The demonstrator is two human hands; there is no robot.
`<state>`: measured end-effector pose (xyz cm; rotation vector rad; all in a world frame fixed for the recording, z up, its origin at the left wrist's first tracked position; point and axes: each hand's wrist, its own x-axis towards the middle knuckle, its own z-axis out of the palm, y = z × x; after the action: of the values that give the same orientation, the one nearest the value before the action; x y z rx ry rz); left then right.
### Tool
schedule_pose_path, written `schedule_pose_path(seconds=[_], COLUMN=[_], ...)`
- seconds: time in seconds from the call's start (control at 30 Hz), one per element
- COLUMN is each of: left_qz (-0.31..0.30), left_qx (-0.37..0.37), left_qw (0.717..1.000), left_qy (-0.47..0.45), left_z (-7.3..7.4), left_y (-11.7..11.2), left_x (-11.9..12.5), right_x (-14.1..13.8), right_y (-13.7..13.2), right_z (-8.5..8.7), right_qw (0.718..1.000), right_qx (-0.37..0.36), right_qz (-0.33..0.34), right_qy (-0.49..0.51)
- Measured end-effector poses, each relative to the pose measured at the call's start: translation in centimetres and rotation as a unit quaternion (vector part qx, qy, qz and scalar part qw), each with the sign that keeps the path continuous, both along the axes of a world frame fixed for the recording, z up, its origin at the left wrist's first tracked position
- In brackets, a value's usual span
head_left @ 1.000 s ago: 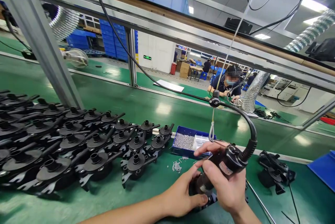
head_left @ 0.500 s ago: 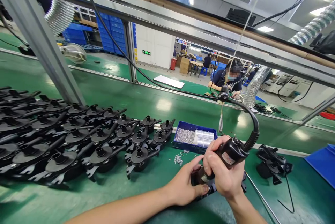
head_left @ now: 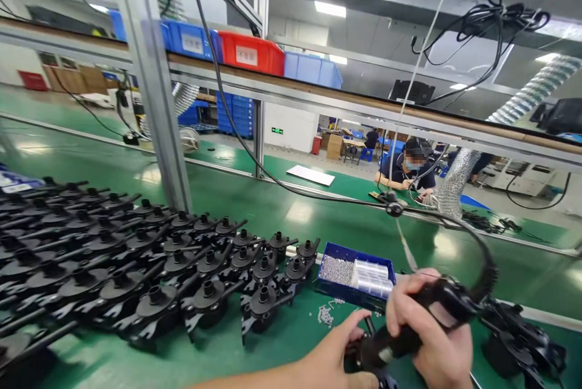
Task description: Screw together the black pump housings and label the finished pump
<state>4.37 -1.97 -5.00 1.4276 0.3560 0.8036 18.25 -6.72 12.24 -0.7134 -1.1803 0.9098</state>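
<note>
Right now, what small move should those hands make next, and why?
Perhaps the right hand could lift the black corded tool aside: the tool and left hand cover most of the black part beneath, and the tool's tip is hidden.

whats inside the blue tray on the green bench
The blue tray holds many tiny metal pieces at left and shiny, pale cylinders at right. Whatever lies beneath them is covered and cannot be seen.
</note>
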Motion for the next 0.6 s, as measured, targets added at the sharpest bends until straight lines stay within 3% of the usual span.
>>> schedule_pose_path(seconds=[0.17, 0.3, 0.6], left_qz=[0.012, 0.031, 0.033], left_qx=[0.023, 0.030, 0.016], left_qw=[0.999, 0.998, 0.998], left_qy=[0.039, 0.037, 0.057], left_z=[-0.2, 0.3, 0.3], left_y=[0.1, 0.0, -0.1], left_x=[-2.7, -3.1, -2.7], right_x=[2.5, 2.3, 1.1], right_y=[0.9, 1.9, 2.4], right_z=[1.0, 0.5, 0.1], right_qw=[0.997, 0.998, 0.998], right_qx=[0.069, 0.034, -0.018], right_qz=[-0.025, -0.056, -0.015], right_qy=[0.012, -0.007, -0.055])
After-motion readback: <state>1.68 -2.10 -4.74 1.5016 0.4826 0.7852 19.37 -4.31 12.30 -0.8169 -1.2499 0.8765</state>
